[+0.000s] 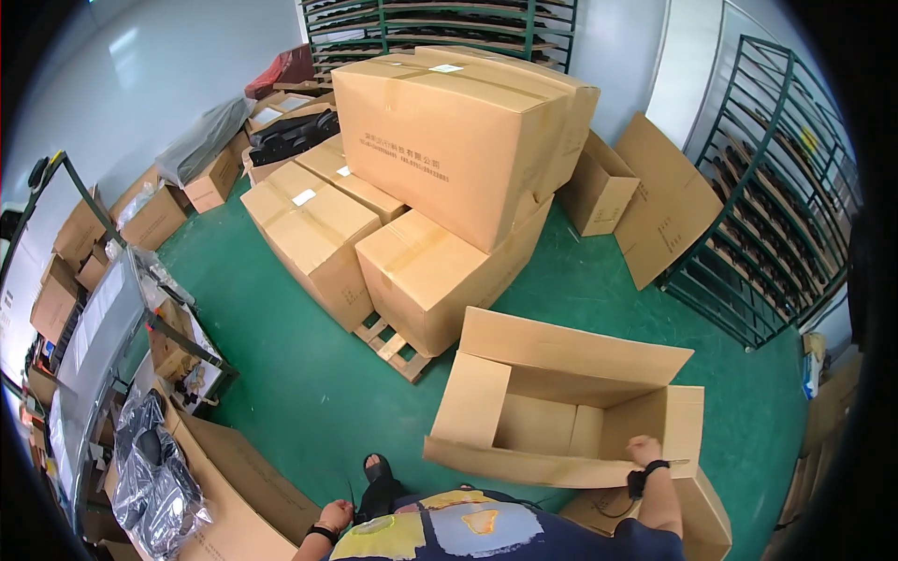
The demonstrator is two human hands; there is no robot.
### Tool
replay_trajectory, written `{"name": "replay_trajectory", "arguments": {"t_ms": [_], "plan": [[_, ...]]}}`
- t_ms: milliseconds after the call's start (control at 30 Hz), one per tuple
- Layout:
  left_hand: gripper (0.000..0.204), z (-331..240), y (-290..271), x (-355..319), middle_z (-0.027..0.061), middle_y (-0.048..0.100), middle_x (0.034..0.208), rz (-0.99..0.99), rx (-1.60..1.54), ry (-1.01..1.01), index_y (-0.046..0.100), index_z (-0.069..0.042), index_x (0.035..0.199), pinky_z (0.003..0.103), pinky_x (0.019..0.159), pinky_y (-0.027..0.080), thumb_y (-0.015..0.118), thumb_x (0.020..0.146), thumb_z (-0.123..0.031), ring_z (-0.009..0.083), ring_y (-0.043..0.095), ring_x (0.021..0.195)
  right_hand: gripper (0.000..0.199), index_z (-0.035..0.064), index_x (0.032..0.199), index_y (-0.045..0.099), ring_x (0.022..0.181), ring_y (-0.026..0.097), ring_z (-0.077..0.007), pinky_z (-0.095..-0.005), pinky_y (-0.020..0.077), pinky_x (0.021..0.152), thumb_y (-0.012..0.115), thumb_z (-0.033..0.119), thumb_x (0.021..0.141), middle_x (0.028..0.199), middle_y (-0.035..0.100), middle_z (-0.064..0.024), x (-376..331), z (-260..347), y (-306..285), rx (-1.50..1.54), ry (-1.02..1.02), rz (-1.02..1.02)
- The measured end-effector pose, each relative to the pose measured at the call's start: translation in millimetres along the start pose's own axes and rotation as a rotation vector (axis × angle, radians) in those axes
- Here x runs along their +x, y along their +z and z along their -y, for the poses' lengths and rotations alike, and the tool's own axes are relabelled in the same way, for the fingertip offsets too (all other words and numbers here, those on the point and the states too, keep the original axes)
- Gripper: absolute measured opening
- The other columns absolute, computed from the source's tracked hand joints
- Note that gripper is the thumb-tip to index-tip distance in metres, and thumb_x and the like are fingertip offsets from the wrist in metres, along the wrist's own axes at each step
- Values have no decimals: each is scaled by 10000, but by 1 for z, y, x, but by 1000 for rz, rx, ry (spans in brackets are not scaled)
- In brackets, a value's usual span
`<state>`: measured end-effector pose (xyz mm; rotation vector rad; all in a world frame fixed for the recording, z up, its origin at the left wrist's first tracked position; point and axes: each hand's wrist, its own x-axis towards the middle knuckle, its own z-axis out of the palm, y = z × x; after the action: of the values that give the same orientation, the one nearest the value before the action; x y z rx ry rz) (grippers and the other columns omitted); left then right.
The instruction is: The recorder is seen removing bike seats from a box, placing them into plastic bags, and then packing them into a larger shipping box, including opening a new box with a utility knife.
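Note:
An open, empty cardboard box point(538, 425) stands on the floor in front of me to the right, with its flaps spread outward. My right hand point(644, 451) is closed in a fist over the box's near flap point(524, 466), with a dark band on the wrist. Whether the fist grips anything is hidden. Low at my left side, my left hand point(335, 516) has its fingers curled, and a thin dark strand shows beside them; what it holds is too small to name. Another open cardboard box point(706, 514) lies partly under my right forearm.
Large taped cartons point(440, 140) are stacked on a wooden pallet point(398, 353) ahead. Green metal racks point(762, 187) stand at right and back. A flat cardboard sheet point(664, 201) leans nearby. At left are a work table point(94, 346) and an open carton point(229, 486) beside plastic-wrapped black parts point(154, 477).

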<state>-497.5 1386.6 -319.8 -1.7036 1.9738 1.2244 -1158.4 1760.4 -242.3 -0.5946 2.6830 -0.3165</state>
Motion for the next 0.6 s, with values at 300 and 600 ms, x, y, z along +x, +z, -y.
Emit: {"name": "replay_trajectory", "arguments": {"t_ms": [300, 600], "plan": [[199, 22, -107, 5, 40, 652, 792, 124, -481, -367, 587, -55, 933, 260, 520, 480, 512, 905, -237, 135, 621, 640, 73, 53, 757, 618, 540, 577, -115, -250, 441, 429, 553, 61, 789, 660, 605, -26, -37, 149, 171, 370, 213, 762], [179, 133, -198, 90, 63, 651, 798, 37, -755, -599, 582, -67, 945, 308, 549, 505, 507, 881, -216, 164, 633, 643, 153, 31, 971, 628, 620, 597, -118, -257, 481, 545, 546, 74, 849, 737, 635, -45, 5, 411, 190, 243, -224, 616]]}}
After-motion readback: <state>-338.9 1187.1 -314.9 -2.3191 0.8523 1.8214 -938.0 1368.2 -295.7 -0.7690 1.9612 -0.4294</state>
